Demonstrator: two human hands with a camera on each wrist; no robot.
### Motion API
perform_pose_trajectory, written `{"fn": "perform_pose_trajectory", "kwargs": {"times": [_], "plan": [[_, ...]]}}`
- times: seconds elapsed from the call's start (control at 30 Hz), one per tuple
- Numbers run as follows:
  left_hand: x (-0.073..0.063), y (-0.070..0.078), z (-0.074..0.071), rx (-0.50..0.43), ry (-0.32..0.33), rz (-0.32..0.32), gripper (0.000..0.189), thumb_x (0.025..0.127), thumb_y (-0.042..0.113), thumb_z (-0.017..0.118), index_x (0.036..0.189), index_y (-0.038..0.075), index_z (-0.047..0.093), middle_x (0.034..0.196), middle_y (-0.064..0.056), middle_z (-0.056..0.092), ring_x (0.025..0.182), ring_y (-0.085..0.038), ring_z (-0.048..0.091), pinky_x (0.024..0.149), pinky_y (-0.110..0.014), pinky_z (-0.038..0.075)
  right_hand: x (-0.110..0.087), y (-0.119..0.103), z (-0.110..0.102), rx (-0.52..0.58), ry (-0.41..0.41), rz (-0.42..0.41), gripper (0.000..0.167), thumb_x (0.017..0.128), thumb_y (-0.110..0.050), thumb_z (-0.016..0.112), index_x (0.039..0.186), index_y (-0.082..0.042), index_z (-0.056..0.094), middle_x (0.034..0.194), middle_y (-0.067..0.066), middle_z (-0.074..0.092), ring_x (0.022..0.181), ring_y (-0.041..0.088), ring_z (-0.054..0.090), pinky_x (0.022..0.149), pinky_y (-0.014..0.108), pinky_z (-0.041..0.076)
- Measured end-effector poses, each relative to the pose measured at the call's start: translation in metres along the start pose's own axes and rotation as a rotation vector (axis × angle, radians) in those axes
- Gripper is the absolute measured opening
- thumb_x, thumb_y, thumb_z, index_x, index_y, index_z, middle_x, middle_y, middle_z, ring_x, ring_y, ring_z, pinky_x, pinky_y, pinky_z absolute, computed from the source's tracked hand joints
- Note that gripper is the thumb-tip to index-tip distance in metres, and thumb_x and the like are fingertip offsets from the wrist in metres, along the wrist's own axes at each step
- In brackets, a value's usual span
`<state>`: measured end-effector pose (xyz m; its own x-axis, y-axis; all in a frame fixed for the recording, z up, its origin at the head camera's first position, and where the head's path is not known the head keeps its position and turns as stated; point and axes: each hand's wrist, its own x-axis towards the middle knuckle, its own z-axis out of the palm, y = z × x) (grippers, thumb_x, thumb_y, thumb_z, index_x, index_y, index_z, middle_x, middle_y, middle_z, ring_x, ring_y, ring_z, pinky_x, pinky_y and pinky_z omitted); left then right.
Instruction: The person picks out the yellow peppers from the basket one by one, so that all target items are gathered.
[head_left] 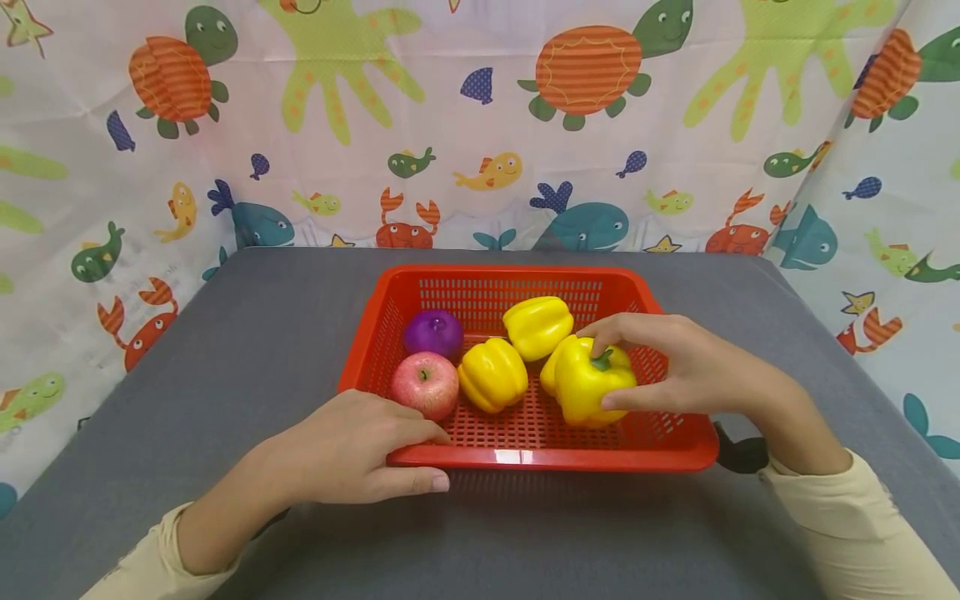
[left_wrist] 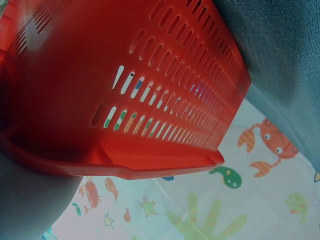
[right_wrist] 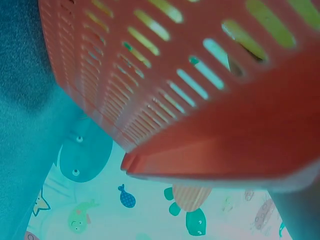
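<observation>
A red plastic basket [head_left: 555, 459] with slotted walls stands on the grey table. My left hand [head_left: 358, 448] grips its near left rim, fingers over the edge and thumb outside. Inside the basket's right half, my right hand [head_left: 678, 367] holds a yellow bell pepper [head_left: 581, 390] with a green stem, thumb at the near side and fingers over the top. Another yellow pepper [head_left: 550, 375] is partly hidden behind it. Two more, a middle pepper [head_left: 493, 375] and a back pepper [head_left: 537, 327], lie to the left. Both wrist views show mainly the basket's outer wall [left_wrist: 170, 65].
At the basket's left end, a pink-red apple [head_left: 424, 387] sits in front of a round purple vegetable [head_left: 433, 333]. The grey tabletop [head_left: 277, 333] extends on both sides. A curtain [head_left: 450, 100] printed with sea animals surrounds the table's back and sides.
</observation>
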<state>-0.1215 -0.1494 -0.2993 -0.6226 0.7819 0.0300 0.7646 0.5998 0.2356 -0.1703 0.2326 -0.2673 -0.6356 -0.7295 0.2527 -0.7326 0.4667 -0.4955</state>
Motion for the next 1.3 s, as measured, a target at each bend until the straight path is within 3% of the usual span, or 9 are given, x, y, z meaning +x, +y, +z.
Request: {"fn": "perform_pose_trajectory", "kwargs": {"times": [0.5, 0.87, 1.3], "plan": [[0.001, 0.001, -0.002, -0.003, -0.020, -0.024, 0.054, 0.091, 0.070, 0.050, 0.119, 0.028, 0.071, 0.104, 0.019, 0.068, 0.084, -0.001, 0.059, 0.073, -0.027, 0.049, -0.005, -0.002, -0.013, -0.043, 0.055, -0.014, 0.042, 0.077, -0.021, 0.088, 0.109, -0.025, 0.061, 0.125, -0.008, 0.064, 0.110, 0.011, 0.060, 0.084, 0.031, 0.055], [0.000, 0.001, -0.001, 0.009, -0.003, -0.011, 0.053, 0.092, 0.070, 0.049, 0.119, 0.030, 0.071, 0.104, 0.021, 0.068, 0.084, -0.001, 0.059, 0.073, -0.028, 0.049, -0.009, -0.003, -0.020, -0.065, 0.091, -0.073, 0.048, 0.073, -0.015, 0.090, 0.112, -0.023, 0.064, 0.124, -0.007, 0.065, 0.107, 0.009, 0.061, 0.082, 0.028, 0.055], [0.001, 0.001, 0.000, 0.015, 0.001, -0.008, 0.054, 0.091, 0.070, 0.049, 0.119, 0.030, 0.071, 0.104, 0.021, 0.068, 0.084, -0.001, 0.060, 0.074, -0.029, 0.050, -0.014, -0.003, -0.024, -0.089, 0.108, -0.053, 0.048, 0.072, -0.015, 0.091, 0.111, -0.024, 0.063, 0.120, -0.010, 0.064, 0.101, 0.008, 0.060, 0.081, 0.025, 0.054]]}}
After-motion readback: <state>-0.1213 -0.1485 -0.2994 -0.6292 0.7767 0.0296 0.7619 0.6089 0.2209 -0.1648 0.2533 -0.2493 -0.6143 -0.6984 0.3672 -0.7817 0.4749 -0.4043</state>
